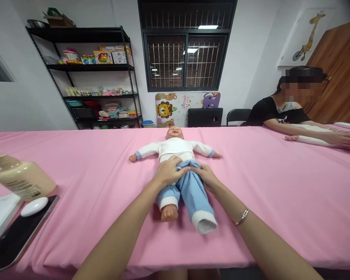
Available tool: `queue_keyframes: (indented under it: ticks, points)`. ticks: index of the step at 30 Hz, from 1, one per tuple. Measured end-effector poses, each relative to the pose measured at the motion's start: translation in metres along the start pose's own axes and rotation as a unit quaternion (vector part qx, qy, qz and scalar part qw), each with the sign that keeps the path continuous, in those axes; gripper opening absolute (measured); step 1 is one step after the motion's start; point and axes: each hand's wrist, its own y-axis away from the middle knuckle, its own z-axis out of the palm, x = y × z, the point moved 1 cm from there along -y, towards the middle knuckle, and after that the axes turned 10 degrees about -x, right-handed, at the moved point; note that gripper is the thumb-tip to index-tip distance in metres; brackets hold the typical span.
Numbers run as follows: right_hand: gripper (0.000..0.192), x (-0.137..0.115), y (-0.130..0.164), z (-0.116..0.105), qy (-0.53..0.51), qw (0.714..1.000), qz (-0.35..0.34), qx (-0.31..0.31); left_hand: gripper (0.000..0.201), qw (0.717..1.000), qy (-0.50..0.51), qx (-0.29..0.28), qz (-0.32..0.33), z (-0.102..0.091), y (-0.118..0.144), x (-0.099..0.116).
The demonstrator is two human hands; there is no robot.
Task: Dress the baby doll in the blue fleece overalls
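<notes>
— How do the arms lie?

— Both forearms are bare and reach forward from the lower edge, converging toward the middle. The right one wears a thin bracelet (241, 217) near the wrist.

— And the left hand (169, 171)?

— Palm down, knuckles up, its fingers (183, 168) curled and pinched shut toward the right.

— The right hand (207, 177)?

— Also palm down, just beside the left, fingers bent inward and closed. The fingertips of the two hands nearly meet; whether they touch cannot be told.
</notes>
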Motion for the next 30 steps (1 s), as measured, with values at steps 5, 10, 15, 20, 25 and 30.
queue_keyframes:
  ticks: [5, 10, 15, 20, 25, 30]
  points:
    - [0.035, 0.008, -0.005, -0.007, -0.048, 0.997, 0.012, 0.062, 0.052, 0.99, 0.024, -0.121, 0.062, -0.005, 0.005, 0.005]
    - [0.041, 0.009, -0.006, -0.01, -0.045, 0.994, 0.061, 0.073, 0.038, 0.993, 0.021, -0.086, 0.079, 0.001, 0.003, 0.002]
    - [0.051, 0.005, -0.006, -0.008, -0.012, 0.994, 0.085, 0.069, 0.034, 0.999, 0.004, -0.001, 0.054, 0.011, 0.0, 0.003]
    - [0.051, 0.0, -0.003, 0.0, -0.053, 0.993, 0.085, 0.061, 0.044, 0.998, 0.026, 0.042, 0.038, 0.015, -0.002, -0.001]
    - [0.045, 0.001, -0.004, -0.004, -0.02, 0.996, 0.022, 0.082, 0.04, 0.996, 0.052, 0.022, 0.064, 0.015, -0.004, -0.003]
    - [0.047, 0.001, -0.005, -0.009, 0.009, 0.995, -0.051, 0.086, 0.013, 1.0, 0.019, 0.004, 0.015, 0.01, -0.003, 0.001]
